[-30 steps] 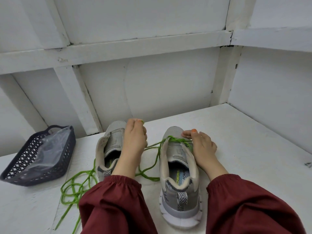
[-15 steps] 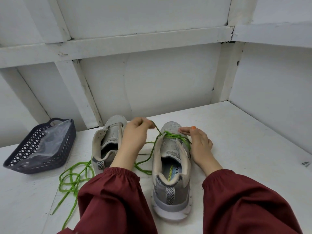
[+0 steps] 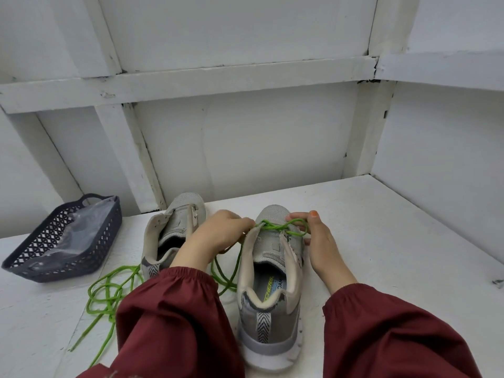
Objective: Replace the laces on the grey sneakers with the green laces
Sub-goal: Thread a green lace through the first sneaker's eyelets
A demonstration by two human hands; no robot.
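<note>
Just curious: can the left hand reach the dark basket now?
Probably yes: only the unlaced sneaker lies between the left hand and the basket, but that hand pinches the green lace and must let go.

Cut off by the bottom edge: both dark red gathered-cuff sleeves point(image 3: 174, 323). Hidden behind the left hand point(image 3: 218, 237) and its sleeve: heel side of the left grey mesh sneaker point(image 3: 177, 227), plus a stretch of the thin green cord lace point(image 3: 275, 227) trailing off the right grey mesh sneaker point(image 3: 272, 214); impossible to tell whether joined to the loose green tangle of lace point(image 3: 109, 290). Tips of that hand curled away from the camera, pinch itself unseen. Outer flank of the right sneaker masked by the right hand point(image 3: 321, 246). Beneath the crumpled clear plastic point(image 3: 73, 230) in the dark perforated basket point(image 3: 81, 266), nothing discernible. At the right edge, a tiny dark speck point(image 3: 497, 282), too small to identify.
</note>
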